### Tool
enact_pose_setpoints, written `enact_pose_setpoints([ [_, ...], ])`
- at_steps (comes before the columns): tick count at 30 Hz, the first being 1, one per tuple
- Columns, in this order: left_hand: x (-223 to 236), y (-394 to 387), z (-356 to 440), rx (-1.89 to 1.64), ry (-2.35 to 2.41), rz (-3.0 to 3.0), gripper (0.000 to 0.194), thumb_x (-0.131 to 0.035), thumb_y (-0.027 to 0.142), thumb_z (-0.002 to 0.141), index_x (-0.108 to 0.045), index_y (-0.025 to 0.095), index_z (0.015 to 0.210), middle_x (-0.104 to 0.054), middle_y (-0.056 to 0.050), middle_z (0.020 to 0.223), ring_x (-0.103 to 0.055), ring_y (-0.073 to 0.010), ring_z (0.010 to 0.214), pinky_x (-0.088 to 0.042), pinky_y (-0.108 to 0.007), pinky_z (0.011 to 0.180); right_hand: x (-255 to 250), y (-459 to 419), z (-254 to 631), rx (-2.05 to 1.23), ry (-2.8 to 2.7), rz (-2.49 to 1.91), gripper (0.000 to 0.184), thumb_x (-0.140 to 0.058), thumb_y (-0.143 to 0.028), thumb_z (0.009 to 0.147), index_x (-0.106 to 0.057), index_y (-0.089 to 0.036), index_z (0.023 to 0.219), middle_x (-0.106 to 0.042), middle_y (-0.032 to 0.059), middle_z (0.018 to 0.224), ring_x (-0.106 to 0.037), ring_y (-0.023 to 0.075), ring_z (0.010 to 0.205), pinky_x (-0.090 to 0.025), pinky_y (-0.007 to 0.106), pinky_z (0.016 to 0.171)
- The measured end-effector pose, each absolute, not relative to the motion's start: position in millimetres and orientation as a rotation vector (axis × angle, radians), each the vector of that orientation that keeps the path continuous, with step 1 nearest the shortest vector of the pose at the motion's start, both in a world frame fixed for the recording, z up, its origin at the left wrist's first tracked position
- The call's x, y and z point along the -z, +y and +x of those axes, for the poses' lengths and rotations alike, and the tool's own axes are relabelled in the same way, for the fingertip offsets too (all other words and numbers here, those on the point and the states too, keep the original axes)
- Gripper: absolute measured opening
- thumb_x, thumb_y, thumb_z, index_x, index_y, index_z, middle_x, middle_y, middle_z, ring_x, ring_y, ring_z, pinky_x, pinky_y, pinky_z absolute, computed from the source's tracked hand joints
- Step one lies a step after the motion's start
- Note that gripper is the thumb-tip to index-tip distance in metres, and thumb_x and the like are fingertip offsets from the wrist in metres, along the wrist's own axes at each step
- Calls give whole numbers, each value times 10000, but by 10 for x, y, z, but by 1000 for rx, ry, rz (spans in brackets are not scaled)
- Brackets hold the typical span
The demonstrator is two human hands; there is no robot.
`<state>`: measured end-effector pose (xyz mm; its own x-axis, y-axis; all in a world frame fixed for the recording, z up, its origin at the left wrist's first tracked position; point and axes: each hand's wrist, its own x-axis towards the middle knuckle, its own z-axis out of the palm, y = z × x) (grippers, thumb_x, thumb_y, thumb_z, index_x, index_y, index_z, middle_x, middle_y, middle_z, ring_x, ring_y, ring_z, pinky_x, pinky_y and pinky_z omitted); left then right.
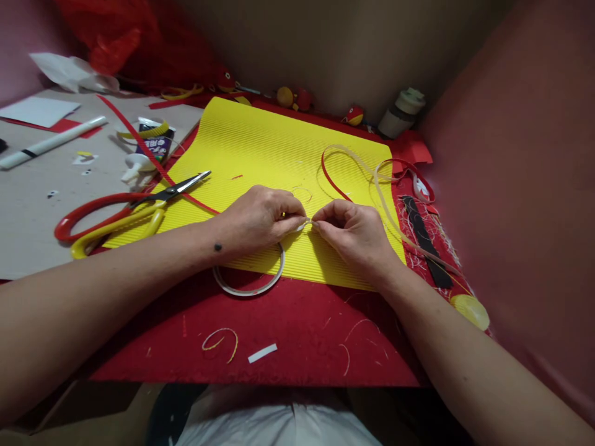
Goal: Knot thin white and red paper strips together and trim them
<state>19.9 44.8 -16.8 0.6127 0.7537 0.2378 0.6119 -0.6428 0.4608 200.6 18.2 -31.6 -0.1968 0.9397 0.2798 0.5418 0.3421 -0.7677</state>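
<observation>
My left hand and my right hand meet fingertip to fingertip above a yellow corrugated sheet. Both are closed in a pinch on a small, thin pale-yellow strip, most of it hidden by my fingers. Below my left wrist lies a white ring, partly covered by that hand. Scissors with one red and one yellow handle rest open to the left, their blades on the sheet. A long red strip passes beneath the blades towards my left hand.
Curled red and pale strips lie right of my hands, near a black strip. On the grey board are a white tube and a glue tube. A bottle and small round figures stand behind.
</observation>
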Motion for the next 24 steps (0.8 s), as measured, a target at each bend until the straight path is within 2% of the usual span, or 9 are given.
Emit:
enact_pose_setpoints([
  [24, 178, 449, 193, -561, 1080, 2544, 232, -519, 276, 843, -724, 171, 866, -686, -35, 786, -559, -109, 645, -373, -242, 628, 283, 169, 2002, -660, -1888, -1324, 69, -596, -134, 745, -664, -137, 742, -661, 15, 674, -570, 114, 608, -443, 250, 604],
])
